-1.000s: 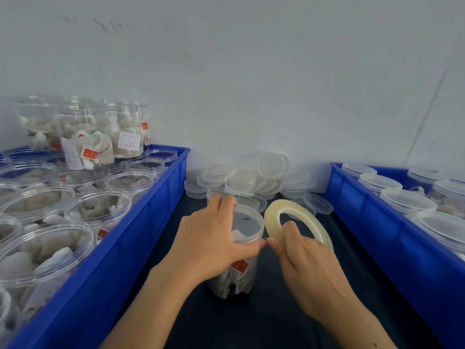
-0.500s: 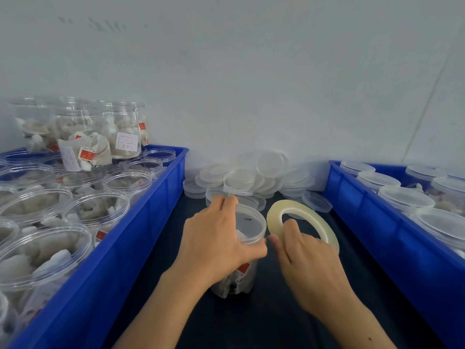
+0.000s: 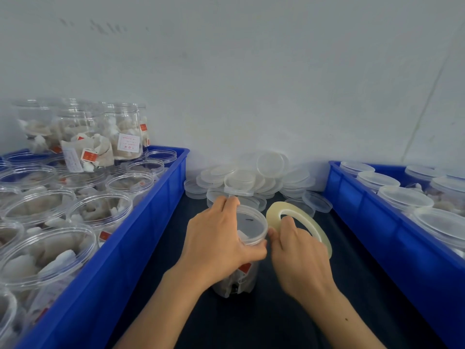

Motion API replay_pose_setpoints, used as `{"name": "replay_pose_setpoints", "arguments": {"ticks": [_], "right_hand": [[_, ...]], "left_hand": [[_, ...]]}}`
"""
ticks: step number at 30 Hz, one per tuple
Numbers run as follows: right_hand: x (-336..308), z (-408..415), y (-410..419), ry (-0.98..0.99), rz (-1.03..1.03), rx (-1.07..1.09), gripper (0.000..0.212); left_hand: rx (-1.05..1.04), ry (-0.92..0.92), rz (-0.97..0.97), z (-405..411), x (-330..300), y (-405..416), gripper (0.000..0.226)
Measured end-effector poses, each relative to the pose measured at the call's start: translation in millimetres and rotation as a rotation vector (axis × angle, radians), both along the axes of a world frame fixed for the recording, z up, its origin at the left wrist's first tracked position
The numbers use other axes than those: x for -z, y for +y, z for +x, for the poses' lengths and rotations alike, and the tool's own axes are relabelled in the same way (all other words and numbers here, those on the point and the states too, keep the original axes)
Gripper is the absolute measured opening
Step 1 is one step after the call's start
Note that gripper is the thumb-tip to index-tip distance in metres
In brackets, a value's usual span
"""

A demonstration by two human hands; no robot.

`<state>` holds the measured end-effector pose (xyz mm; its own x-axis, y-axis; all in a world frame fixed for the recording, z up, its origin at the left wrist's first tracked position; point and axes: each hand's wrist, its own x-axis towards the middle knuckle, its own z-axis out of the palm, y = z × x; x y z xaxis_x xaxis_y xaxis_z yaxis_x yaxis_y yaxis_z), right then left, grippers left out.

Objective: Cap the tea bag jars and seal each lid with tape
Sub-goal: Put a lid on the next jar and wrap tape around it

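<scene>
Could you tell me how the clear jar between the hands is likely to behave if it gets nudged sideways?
The jar is tall, narrow and thin clear plastic holding only tea bags, so it is probably light and apt to tip or slide. The left hand gripping its lid likely steadies it. Its smooth wall may be slippery.

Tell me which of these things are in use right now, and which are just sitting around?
In use:
left hand gripping the capped jar
right hand holding the tape roll

Sitting around:
pile of loose lids
left blue bin of uncapped jars
right blue bin of capped jars
</scene>
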<state>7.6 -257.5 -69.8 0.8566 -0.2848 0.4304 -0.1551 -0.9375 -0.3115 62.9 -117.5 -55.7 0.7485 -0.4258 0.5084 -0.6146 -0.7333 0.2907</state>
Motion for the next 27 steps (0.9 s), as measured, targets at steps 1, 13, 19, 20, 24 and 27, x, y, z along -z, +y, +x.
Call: {"name": "replay_pose_setpoints", "arguments": {"ticks": [1, 13, 19, 20, 24, 27], "right_hand": [[-0.7, 0.5, -0.7, -0.002, 0.020, -0.005, 0.027], [-2.4, 9.9, 4.7, 0.070, 0.240, 0.038, 0.033], [-7.2, 16.7, 8.2, 0.112, 0.331, 0.054, 0.030], [-9.0, 17.3, 10.2, 0.115, 0.348, 0.059, 0.030], [-9.6, 19.7, 11.8, 0.144, 0.379, 0.078, 0.031], [-9.7, 22.8, 5.9, 0.170, 0.405, 0.089, 0.029]], "left_hand": [[0.001, -0.002, -0.002, -0.1, 0.0, -0.2, 0.076], [-0.034, -0.034, -0.005, -0.2, 3.1, -0.8, 0.082], [-0.048, -0.013, -0.016, 0.4, 4.7, 0.8, 0.083], [-0.051, -0.010, -0.019, 0.9, 4.4, 1.3, 0.083], [-0.051, 0.000, -0.008, 0.7, 3.9, 1.2, 0.087], [-0.052, 0.007, 0.016, 0.6, 2.4, -2.3, 0.088]]}}
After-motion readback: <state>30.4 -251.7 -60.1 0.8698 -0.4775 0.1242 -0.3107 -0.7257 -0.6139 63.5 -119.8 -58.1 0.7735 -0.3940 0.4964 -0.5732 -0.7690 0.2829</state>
